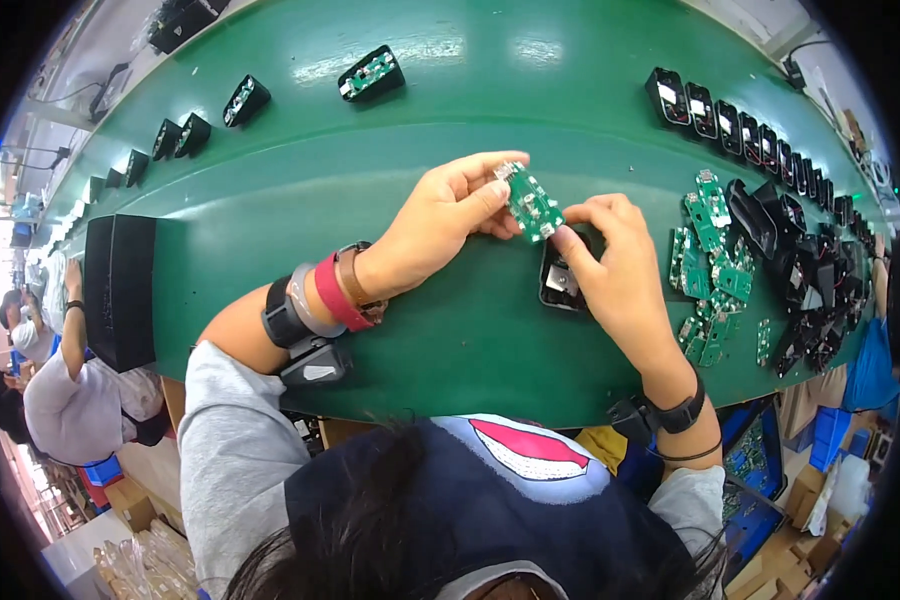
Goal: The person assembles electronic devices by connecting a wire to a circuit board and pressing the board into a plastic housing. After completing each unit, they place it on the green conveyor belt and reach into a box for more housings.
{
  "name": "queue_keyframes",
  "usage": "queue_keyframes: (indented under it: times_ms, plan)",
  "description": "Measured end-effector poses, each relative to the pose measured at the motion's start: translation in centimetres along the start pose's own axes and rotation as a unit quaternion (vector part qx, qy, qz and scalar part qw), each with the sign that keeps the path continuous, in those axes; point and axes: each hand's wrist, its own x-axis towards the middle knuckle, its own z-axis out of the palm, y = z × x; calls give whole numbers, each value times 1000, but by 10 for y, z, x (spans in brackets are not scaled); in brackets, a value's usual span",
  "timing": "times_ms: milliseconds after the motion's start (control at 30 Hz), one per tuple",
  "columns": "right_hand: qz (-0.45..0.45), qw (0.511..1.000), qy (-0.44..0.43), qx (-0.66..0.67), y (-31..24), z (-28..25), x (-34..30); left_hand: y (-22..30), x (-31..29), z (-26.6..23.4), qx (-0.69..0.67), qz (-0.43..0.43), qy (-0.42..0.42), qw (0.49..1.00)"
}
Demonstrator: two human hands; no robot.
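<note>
Holding a green board (534, 204) by its left edge in the left hand (432, 215), grip closed on it with the thumb on the near face and fingers behind. Showing the board's component side to the camera, tilted above the green worktop (450, 365). At the board's lower right corner, bending the thumb and forefinger of the right hand (618, 262) close together; impossible to tell this grip as closed on the board or merely just beside it. Just below the board, partly covering a black case (558, 282) with the right hand, leaving a silvery part visible inside; impossible to tell it as held or simply resting there.

Wearing a red band (338, 292) on the left wrist, lower left of the board, and a black watch (682, 408) on the right, to its lower right.

Showing, right of the board, a loose pile of boards (708, 232) and, farther right, a heap of black parts (818, 285). To the board's upper right, displaying a curving row of open cases (728, 130); to its upper left, a spaced line of fitted cases (372, 76). Far left of the board, showing a long black box (120, 292) and, beyond, a seated co-worker (82, 405).
</note>
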Motion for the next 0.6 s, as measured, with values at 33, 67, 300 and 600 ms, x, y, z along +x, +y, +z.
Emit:
queue_keyframes:
  times_ms: [33, 67, 300, 600]
  plan:
    - [0, 1000, -5, -2, 1, 0, 3, 0, 2, -1, -5, 0, 3, 1000]
    - [36, 998, -22, 49, -1, -2, 4, 0, 3, -3, -6, 4, -12, 1000]
    - [46, 992, -72, 92, -4, 1, 8, -1, 4, -3, 4, -13, -38, 999]
    - [40, 961, -36, 272, 2, 3, 0, 3, 5, 2, 32, -11, -22, 999]
